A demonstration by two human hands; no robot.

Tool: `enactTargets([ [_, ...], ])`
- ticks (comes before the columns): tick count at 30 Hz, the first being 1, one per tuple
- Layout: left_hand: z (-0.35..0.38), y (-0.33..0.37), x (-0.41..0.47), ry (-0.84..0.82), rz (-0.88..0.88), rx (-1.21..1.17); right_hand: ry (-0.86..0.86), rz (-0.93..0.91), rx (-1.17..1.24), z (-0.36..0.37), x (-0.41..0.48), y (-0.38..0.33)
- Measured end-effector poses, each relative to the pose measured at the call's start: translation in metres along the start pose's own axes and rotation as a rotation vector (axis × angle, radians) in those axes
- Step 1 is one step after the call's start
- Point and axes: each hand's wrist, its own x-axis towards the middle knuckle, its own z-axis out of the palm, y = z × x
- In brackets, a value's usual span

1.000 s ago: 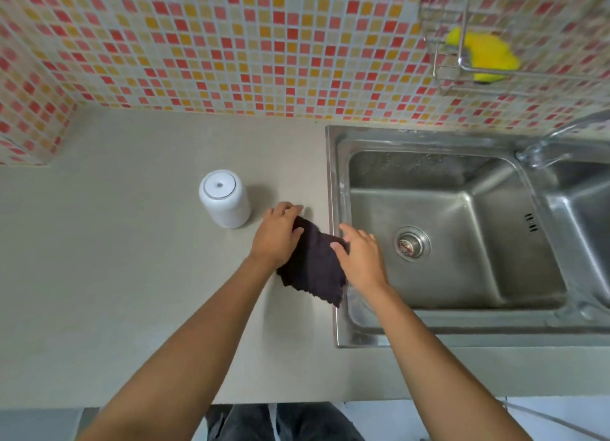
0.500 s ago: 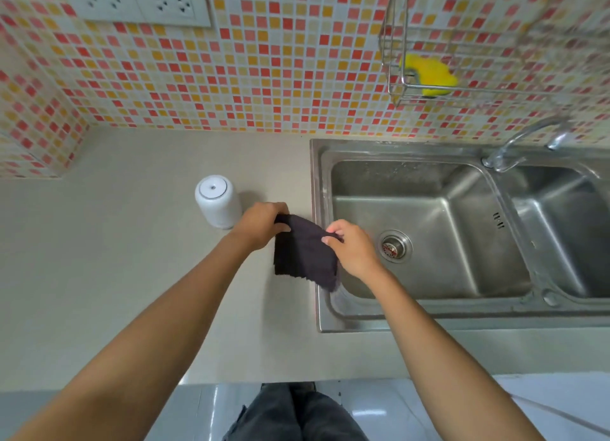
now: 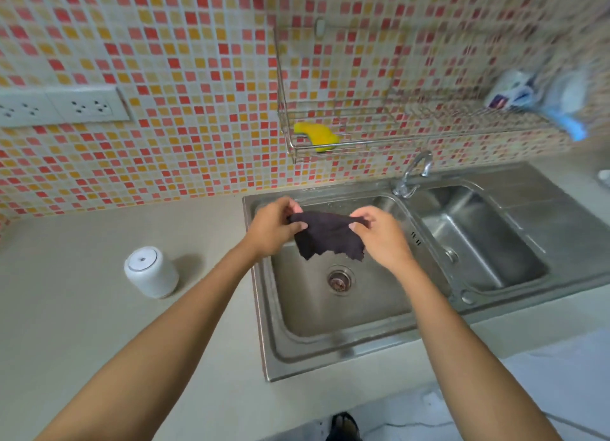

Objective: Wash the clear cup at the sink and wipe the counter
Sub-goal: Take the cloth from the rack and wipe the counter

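Two socket plates (image 3: 62,105) sit on the mosaic tile wall, far left of the sink (image 3: 330,318) and higher than it. A white cylindrical container (image 3: 151,270) stands upright on the beige counter (image 3: 82,335), left of the sink and apart from its rim.

Over the sink's left basin the left hand (image 3: 272,229) pinches the upper left corner of a dark cloth (image 3: 326,237), thumb on the near face and fingers curled together behind it. The cloth is stretched between both hands along its top edge. It hangs down over that basin, and its ragged lower edge shows just above the drain (image 3: 340,279). The right hand (image 3: 381,234) pinches the upper right corner the same way, fingertips closed on the fabric and the remaining fingers curled. Both forearms reach in over the counter and the sink's front rim.

Above the sink, a wire rack (image 3: 412,135) is fixed to the wall, and a yellow sponge (image 3: 317,136) lies at its left end. A curved faucet (image 3: 414,173) rises from the sink's back rim, between the two basins. The right basin (image 3: 478,242) lies beyond it. On the rack's far right end, above the sink's right side, sit blurred white and blue items (image 3: 528,94); I cannot tell what they are.
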Motion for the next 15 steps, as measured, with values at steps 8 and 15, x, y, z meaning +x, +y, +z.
enactTargets([
  [8, 0.028, 0.117, 0.081, 0.074, 0.167, -0.349, 0.082, -0.114, 0.037, -0.118, 0.067, -0.002],
  [15, 0.037, 0.164, 0.158, 0.28, 0.126, -0.342, 0.081, -0.246, 0.174, -0.172, 0.172, -0.023],
])
